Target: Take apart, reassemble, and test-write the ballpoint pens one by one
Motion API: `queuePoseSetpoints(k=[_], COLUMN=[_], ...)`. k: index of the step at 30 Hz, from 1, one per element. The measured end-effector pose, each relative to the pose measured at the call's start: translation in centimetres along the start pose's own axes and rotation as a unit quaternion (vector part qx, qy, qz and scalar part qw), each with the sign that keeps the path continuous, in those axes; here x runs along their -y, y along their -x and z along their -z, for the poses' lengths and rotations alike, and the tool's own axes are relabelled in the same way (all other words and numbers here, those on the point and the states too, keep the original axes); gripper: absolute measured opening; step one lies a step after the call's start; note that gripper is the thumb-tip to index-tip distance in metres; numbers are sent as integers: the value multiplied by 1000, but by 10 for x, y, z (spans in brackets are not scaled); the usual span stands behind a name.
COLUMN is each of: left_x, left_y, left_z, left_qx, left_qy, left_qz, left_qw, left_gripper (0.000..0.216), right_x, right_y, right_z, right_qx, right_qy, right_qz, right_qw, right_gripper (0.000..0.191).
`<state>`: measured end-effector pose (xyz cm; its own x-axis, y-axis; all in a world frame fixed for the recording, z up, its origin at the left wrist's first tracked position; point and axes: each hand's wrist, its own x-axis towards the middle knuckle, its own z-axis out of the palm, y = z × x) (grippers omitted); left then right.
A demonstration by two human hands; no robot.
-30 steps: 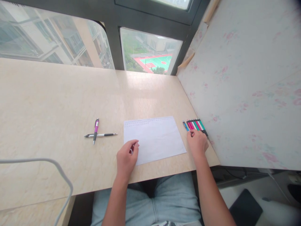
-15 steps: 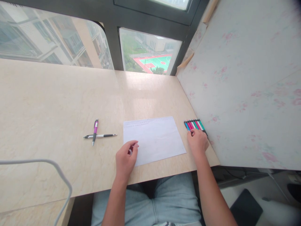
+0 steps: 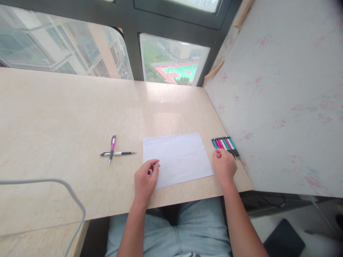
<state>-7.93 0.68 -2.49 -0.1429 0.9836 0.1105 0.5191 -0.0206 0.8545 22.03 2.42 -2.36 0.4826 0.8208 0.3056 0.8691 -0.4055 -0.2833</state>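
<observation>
right hand (image 3: 224, 164), curled in with its fingers bunched, sits at the near side of a row of pens (image 3: 225, 143), hiding the lower ends of some; whether it grips one, i cannot tell. the row lies on the worktop (image 3: 80, 114) beside the patterned wall (image 3: 281, 107), with blue, pink, white and green barrels. left hand (image 3: 146, 178), loosely curled with a narrow gap at the thumb, is over the paper's (image 3: 182, 155) near-left corner. farther left, a purple pen (image 3: 112, 143) crosses a white-and-black pen (image 3: 127, 153).
</observation>
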Motion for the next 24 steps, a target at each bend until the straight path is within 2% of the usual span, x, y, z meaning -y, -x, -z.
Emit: queuePoseSetpoints(k=[5,8,12,16,20,24], left_x=[-2,4,17,24,23,26], left_y=[2,1,-6,-20,-33,-44], left_z=[5,19,54,89,103,104], left_qx=[-12,-42,-104,-165,-149,-95], left_qy=[42,31,-104,-276,-376,-390], left_qz=[31,46,45,35,48,101], left_qw=[999,998,988,946,913,910], left_gripper=[22,24,23,21,31,40], right_x=[34,48,51,47,48,48], right_y=[35,55,71,73,71,70], right_z=[0,-3,-8,-9,-6,-6], right_qx=[36,36,16,14,18,21], right_qy=[-105,-193,-273,-304,-320,-330], right_qz=[50,105,155,149,139,145], right_qw=[993,975,949,941,937,933], right_gripper=[19,23,22,20,20,20])
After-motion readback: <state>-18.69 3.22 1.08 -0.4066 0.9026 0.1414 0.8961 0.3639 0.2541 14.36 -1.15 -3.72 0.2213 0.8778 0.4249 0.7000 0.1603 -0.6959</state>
